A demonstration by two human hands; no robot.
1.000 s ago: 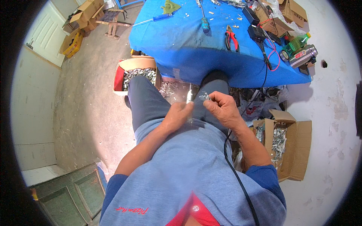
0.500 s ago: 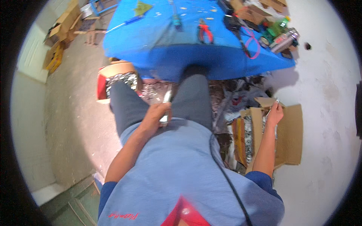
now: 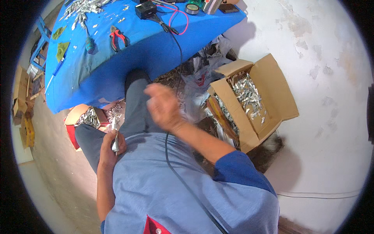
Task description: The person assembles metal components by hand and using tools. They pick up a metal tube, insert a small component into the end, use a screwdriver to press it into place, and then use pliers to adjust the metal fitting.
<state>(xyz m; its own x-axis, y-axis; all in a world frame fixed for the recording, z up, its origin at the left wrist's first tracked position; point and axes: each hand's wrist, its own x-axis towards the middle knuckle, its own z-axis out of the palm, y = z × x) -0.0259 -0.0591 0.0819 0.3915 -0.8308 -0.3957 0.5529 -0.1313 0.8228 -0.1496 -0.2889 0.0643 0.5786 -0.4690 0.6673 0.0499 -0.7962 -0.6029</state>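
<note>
We are in a workshop: red-handled metal pliers and a teal-handled screwdriver on the far blue-covered table, small silvery pieces heaped in a brown cardboard box at right.

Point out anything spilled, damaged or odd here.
Pale bits lie scattered beside the red-sided box, as if spilled. The white wall at right has flaked, discoloured patches, so it looks damaged.

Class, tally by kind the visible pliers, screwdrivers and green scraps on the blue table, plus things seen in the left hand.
Red-handled pliers: 1
Screwdrivers: 2
Green scraps: 2
Slim white thing in left hand: 1
Total: 6
</note>
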